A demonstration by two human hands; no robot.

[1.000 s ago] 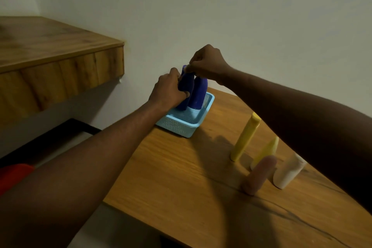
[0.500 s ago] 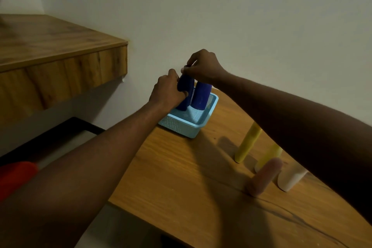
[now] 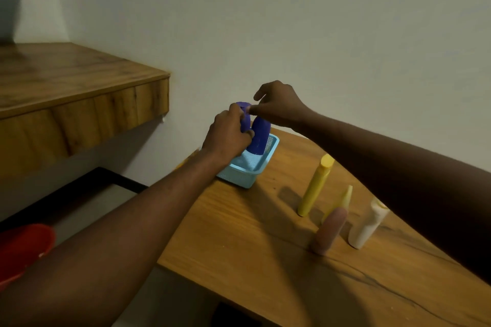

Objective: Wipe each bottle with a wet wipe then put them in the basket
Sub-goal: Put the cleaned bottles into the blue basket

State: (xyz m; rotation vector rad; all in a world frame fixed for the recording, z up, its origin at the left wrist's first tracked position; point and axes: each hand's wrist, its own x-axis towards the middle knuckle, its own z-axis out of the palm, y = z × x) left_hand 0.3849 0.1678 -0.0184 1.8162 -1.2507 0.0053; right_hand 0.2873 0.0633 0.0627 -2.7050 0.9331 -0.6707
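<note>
Spreading off the dark blue plastic bottle (image 3: 246, 118), the right hand (image 3: 279, 110) is leaving it gripped by the left hand (image 3: 230, 133) in the pale blue mesh basket (image 3: 239, 179) at eleven o'clock, probably placed.

Two bottles (image 3: 260, 138) in basket (image 3: 237, 177) on table (image 3: 252, 233); four more bottles (image 3: 314, 188) standing to its right, nearer.

Head camera looks forward and down at the table (image 3: 239, 233)

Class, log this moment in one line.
left hand: grips blue bottle at basket | right hand: at its top, grip unclear | second blue bottle: in basket | table: yellow bottle, pale bottle, pink bottle, white bottle
</note>
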